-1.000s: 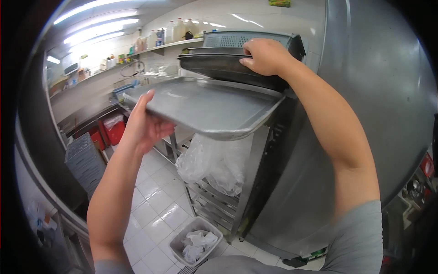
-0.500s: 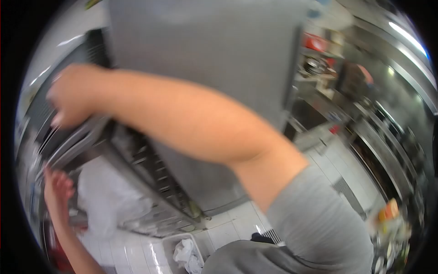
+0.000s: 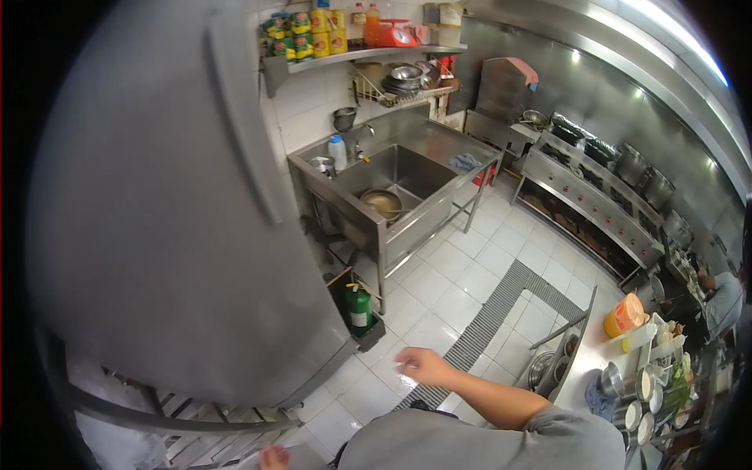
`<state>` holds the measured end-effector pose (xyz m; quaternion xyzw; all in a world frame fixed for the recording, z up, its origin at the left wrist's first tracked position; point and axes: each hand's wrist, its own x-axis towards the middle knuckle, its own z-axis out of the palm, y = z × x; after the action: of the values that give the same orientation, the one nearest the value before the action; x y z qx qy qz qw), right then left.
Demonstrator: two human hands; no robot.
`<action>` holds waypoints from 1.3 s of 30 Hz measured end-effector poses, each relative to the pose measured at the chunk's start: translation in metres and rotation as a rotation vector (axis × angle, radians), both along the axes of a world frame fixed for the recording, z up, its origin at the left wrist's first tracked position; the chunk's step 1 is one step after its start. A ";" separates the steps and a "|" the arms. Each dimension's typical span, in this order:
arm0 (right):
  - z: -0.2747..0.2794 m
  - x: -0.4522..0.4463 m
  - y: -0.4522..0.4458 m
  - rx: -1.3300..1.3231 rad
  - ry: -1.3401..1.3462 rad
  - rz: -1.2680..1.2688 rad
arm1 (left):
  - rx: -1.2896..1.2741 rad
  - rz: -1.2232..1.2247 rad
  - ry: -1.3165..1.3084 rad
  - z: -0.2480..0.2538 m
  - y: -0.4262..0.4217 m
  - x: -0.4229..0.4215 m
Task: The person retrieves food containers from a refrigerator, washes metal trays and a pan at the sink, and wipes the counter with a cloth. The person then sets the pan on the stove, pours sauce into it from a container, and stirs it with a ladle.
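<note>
My right hand [image 3: 421, 366] hangs over the tiled floor in front of my body, its fingers curled; whether anything is in them is hard to make out. Only the blurred fingertips of my left hand [image 3: 274, 457] show at the bottom edge, beside the metal rack [image 3: 180, 423]. A tall grey metal cabinet [image 3: 172, 211] fills the left side, next to both hands. The trays are out of view.
A steel sink [image 3: 407, 168] with a pan [image 3: 381, 204] stands ahead. A green bottle [image 3: 359, 307] is by its leg. Stoves [image 3: 587, 192] line the right wall. A counter [image 3: 583, 356] with containers is at the right; a person [image 3: 722, 301] is beyond.
The view has swung right, from the rack and trays to the sink and stoves. My right hand has come off the trays and dropped; my left hand has moved down to the bottom edge.
</note>
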<state>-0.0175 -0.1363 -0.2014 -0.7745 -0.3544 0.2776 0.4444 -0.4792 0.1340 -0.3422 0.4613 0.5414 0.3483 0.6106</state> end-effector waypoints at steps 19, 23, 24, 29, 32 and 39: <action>-0.086 0.178 -0.159 -0.565 0.029 -0.234 | 0.349 -1.077 0.020 0.069 -0.001 0.524; -0.125 0.222 -0.217 -0.639 0.058 -0.354 | 0.886 -0.895 0.049 0.114 0.012 0.636; -0.131 0.235 -0.230 -0.655 0.108 -0.407 | 1.108 -0.790 0.054 0.119 0.017 0.664; -0.158 0.312 -0.282 -0.720 0.175 -0.440 | 0.939 -0.590 0.437 0.082 0.057 0.761; -0.149 0.391 -0.284 -0.679 0.133 -0.396 | 0.900 -0.468 0.669 0.089 0.037 0.783; -0.117 0.588 -0.189 -0.443 -0.001 -0.240 | 0.888 -0.409 0.932 0.131 0.007 0.795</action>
<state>0.5704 -0.3253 -0.3188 -0.8896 -0.1905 0.2934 0.2936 0.3158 0.1406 -0.2113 0.8637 0.4554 0.1800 0.1194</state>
